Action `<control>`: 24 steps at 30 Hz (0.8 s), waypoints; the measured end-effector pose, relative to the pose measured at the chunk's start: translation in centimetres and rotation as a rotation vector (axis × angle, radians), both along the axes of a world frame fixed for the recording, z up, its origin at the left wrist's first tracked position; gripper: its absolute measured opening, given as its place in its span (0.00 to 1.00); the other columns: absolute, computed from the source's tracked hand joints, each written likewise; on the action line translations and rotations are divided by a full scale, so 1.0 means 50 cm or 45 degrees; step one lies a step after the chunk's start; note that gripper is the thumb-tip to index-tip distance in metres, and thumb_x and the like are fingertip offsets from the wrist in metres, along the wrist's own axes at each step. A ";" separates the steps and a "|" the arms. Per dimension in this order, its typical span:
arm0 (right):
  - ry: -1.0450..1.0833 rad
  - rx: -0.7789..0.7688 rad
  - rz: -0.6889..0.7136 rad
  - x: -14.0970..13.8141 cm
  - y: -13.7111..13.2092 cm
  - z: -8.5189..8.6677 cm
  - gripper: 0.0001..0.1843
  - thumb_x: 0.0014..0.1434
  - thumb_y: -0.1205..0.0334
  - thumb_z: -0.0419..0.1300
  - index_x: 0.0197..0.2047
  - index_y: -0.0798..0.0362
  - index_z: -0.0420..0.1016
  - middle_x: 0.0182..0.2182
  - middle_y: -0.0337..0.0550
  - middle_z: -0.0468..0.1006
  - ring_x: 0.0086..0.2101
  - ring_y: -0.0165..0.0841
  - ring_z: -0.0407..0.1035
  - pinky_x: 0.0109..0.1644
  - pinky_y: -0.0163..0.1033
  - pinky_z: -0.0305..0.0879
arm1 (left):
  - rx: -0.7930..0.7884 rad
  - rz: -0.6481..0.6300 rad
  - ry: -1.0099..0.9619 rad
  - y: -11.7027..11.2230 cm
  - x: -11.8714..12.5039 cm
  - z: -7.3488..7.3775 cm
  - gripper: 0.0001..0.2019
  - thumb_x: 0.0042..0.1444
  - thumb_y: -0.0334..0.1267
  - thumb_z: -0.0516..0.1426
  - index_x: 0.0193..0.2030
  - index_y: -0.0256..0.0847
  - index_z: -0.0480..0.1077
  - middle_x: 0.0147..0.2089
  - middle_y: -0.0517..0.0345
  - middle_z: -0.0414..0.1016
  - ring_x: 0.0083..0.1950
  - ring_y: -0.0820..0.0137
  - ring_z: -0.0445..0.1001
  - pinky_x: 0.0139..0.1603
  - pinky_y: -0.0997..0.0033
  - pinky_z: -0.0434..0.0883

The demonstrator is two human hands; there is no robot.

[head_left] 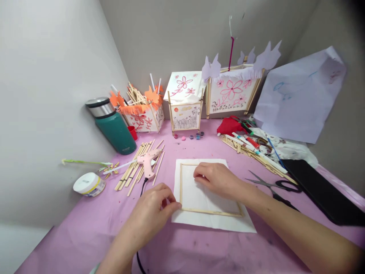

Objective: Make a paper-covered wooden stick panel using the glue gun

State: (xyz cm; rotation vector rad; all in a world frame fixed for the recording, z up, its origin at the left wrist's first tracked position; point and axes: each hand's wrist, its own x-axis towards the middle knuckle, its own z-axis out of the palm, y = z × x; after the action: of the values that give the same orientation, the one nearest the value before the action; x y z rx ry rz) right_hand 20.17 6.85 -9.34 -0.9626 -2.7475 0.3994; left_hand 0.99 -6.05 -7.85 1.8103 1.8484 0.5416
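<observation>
Centrally, in the head view's lower middle, a stick square [211, 211] lies on white paper [216, 223]; the left hand [155, 203], thumb and forefinger parted, touches its lower-left corner. Above the paper, the right hand [218, 179] curls; whether it pinches anything, I cannot tell.

The frame [211, 212] was matt wood, the sheet [196, 196] beneath smooth paper; by the left edge of the tabletop [216, 251], a bottle [115, 131] had a glossy metal collar [104, 110].

Paper [198, 198] is white, frame [211, 212] tan — cloth [188, 251] lilac.
</observation>
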 end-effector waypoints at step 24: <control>0.130 0.200 0.276 0.088 -0.212 -0.090 0.12 0.66 0.67 0.48 0.39 0.51 0.73 0.28 0.40 0.68 0.26 0.30 0.58 0.29 0.38 0.46 | 0.400 0.457 -0.401 -0.105 -0.061 0.023 0.18 0.62 0.47 0.48 0.26 0.40 0.67 0.23 0.63 0.65 0.27 0.74 0.66 0.30 0.75 0.63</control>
State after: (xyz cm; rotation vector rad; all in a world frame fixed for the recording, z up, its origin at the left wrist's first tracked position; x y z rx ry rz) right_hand 24.55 -3.73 -13.83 -0.5925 -2.7482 0.2530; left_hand -2.06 -11.31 -6.68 1.4621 1.9489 1.2335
